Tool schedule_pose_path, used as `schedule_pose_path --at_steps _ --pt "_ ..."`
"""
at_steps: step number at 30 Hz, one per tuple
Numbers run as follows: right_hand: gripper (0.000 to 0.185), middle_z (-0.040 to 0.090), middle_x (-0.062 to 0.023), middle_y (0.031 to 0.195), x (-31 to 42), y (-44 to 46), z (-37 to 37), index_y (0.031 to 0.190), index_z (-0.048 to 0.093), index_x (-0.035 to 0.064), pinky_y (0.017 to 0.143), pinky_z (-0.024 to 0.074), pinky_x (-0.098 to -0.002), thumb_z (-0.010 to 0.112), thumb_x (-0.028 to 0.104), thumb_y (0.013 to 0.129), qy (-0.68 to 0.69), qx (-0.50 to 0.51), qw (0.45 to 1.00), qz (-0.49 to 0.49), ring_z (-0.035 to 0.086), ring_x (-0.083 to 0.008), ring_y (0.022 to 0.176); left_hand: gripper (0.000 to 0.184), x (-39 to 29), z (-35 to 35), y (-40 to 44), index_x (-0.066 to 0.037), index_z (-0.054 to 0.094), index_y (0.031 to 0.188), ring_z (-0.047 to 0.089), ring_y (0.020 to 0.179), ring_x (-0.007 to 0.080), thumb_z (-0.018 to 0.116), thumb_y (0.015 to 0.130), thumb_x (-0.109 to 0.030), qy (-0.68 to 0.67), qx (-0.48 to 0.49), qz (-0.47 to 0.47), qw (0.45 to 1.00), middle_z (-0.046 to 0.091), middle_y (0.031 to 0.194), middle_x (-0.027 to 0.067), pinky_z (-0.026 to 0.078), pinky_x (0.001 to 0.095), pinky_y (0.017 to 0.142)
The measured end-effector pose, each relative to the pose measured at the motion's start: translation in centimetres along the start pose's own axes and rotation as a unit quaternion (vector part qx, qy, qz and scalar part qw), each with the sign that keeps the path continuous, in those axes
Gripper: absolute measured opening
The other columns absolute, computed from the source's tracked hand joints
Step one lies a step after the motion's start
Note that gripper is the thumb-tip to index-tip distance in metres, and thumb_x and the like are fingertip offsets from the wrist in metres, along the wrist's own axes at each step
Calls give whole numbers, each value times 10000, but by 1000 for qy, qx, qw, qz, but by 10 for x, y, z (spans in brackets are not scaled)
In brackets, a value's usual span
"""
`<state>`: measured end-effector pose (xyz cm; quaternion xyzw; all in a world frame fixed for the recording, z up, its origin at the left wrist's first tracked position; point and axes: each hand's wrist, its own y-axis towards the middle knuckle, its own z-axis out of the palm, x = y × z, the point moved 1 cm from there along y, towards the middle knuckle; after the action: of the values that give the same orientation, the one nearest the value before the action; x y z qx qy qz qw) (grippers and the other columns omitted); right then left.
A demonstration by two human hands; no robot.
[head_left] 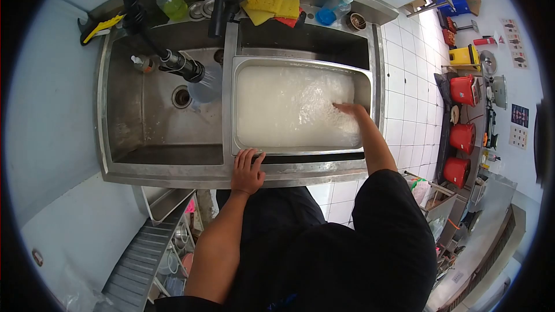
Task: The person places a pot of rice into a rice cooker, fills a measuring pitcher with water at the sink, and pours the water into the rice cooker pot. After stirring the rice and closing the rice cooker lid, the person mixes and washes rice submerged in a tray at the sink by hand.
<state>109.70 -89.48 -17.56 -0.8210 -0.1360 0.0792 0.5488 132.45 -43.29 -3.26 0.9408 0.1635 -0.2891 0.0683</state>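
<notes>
A large rectangular metal pan (302, 62), full of milky white liquid (277, 104), rests over the right sink basin. My right hand (348, 109) dips into the liquid near the pan's right end. Most of its fingers are hidden below the rippled surface, so I cannot tell how they are held. My left hand (248, 172) lies at the front of the sink with its fingers spread, the fingertips at the pan's near left corner. Nothing shows in its grasp. What lies under the cloudy liquid is hidden.
Water runs from a black spray tap (185, 68) in the left basin (159, 121), above a drain (181, 97). Along the back ledge are a green soap bottle (173, 6), yellow sponges (266, 0) and a blue pump bottle (330, 13). Several red containers (462, 137) line the right wall.
</notes>
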Motion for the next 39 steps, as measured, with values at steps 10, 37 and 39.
schedule_pose_path --at_steps 10,37,39 --pt "744 504 -141 1415 8 8 108 1416 456 71 1086 388 -474 387 619 918 489 191 851 -30 504 -293 1276 561 1 0 -2 -133 545 1303 437 1281 299 600 745 -160 -3 10 -12 1000 488 1300 134 292 499 1144" --pt "479 580 -122 1326 251 27 38 1394 462 29 956 506 -392 498 284 990 418 351 752 -369 594 -241 1155 557 7 3 1 -128 560 1281 463 1268 307 585 725 -153 -18 1 -13 1000 507 1294 133 325 520 1119" --pt "562 589 -144 1311 283 4 20 1369 475 -14 934 520 -358 619 297 923 226 285 876 -315 608 -239 1136 559 6 3 0 -127 559 1283 462 1269 308 582 724 -150 -17 7 -16 1000 506 1294 134 323 523 1118"
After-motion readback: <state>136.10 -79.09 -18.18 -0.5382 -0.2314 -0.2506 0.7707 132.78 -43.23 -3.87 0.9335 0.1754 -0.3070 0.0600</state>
